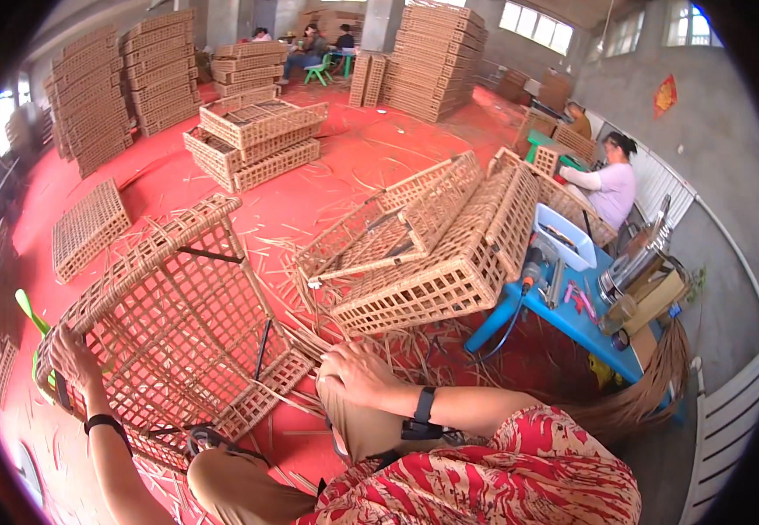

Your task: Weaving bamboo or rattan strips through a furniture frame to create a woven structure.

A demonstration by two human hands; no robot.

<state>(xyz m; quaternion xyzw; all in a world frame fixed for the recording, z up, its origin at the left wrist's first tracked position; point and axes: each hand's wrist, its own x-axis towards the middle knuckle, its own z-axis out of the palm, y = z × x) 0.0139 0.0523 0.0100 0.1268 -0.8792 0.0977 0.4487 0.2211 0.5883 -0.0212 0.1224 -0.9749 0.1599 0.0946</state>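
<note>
**A:** ok so what are the hands up to?

**B:** Two of them, well apart. Left hand (77, 360), lower left of the frame, is hooked over the near-left rim of one big woven basket (178, 319), fingers wrapped on the edge. Right hand (355, 374), just below center, is loosely curled on top of the right knee (353, 420), by some loose strips (307, 339). Can't tell if it's pinching one, sorry. One dark band per wrist.

**A:** And that basket?

**B:** Tilted up, filling the lower left, mesh side showing. I count at least two black struts (263, 348) in it, maybe more.

**A:** Other baskets??

**B:** Loads lol. One lies alone at the left (91, 227), there's a low pile (279, 162) of at least two upper left of center, and a jumbled heap mid-frame that overlaps too much to count. Two tall stacks upper left (161, 74), one more top center (436, 66). All on a red floor (353, 166).

**A:** Stuff on the right?

**B:** One blue table (563, 317) with one pale tray (572, 255), one power tool (533, 267) and one pair of pink-handled scissors (583, 299). Behind it, one person in a pale purple top (614, 188) sits working.
</note>
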